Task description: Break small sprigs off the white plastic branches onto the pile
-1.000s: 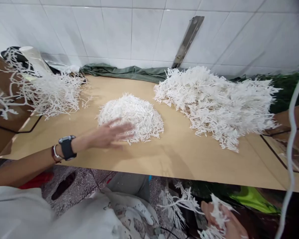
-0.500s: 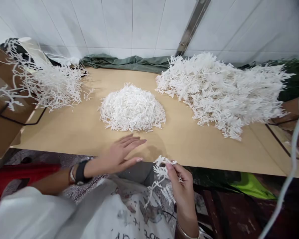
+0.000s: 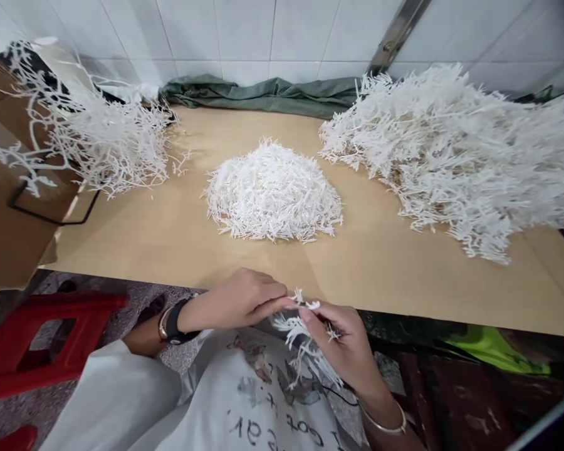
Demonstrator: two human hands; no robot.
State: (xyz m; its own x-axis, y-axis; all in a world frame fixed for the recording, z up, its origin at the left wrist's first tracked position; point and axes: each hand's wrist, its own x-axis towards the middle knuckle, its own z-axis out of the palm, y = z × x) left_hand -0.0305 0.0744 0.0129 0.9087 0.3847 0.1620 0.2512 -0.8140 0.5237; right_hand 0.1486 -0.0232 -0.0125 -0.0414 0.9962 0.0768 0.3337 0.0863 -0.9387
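My right hand is closed round a bunch of white branched plastic pieces, whose thin twigs hang below the fingers. My left hand meets it from the side, thumb and fingers pinched on a twig at the top of the bunch. Both hands are just off the table's near edge, over my lap. Beyond them on the table lies a rounded heap of short white plastic bits.
To the right spreads a large mound of white branched pieces. At the left, bare tangled white stems lie by a cardboard box. Green cloth runs along the tiled wall. A red stool stands at lower left.
My left hand has moved right, from open above the table edge to pinching the bunch in my right hand. The view has shifted, so the heaps sit a little differently in frame.
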